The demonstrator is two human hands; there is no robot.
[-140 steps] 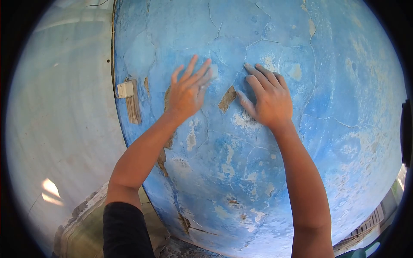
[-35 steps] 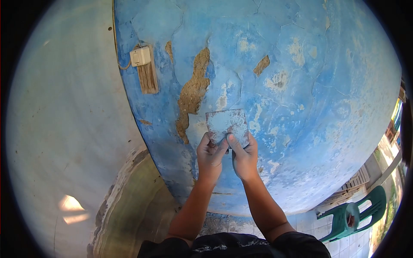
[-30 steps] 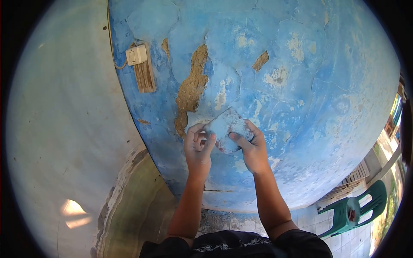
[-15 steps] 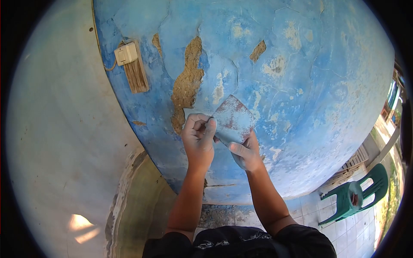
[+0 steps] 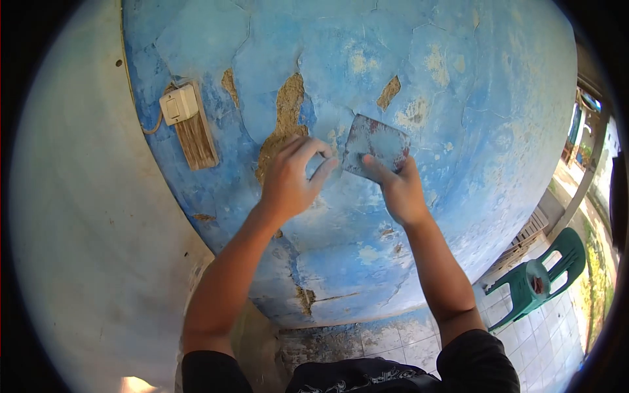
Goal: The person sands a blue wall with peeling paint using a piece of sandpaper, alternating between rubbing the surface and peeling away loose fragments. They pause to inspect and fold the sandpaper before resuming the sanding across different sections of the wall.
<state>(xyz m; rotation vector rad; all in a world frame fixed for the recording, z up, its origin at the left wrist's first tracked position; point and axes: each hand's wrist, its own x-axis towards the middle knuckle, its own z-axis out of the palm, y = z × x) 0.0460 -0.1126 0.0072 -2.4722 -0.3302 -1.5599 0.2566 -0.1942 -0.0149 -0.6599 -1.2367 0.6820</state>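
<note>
A folded piece of sandpaper (image 5: 375, 145), reddish-brown under pale blue dust, is in my right hand (image 5: 400, 187). The thumb lies across its near face and the fingers are behind it, mostly hidden. My left hand (image 5: 291, 171) is left of the sandpaper and apart from it, in front of a patch of bare plaster. Its thumb and index finger curve together into a loose pinch, with nothing visible between them. Pale dust coats both hands. Behind them stands the blue wall (image 5: 367, 268), with cracked, flaking paint.
A light switch (image 5: 178, 106) on a wooden block (image 5: 197, 142) is fixed to the wall at upper left. A pale wall (image 5: 72, 216) stands on the left. At lower right, a green plastic chair (image 5: 524, 301) stands on white floor tiles (image 5: 419, 350) with something reddish on its seat.
My left hand has let go of the sandpaper and moved up and left. My right hand has carried the sandpaper up and to the right. The view has shifted slightly.
</note>
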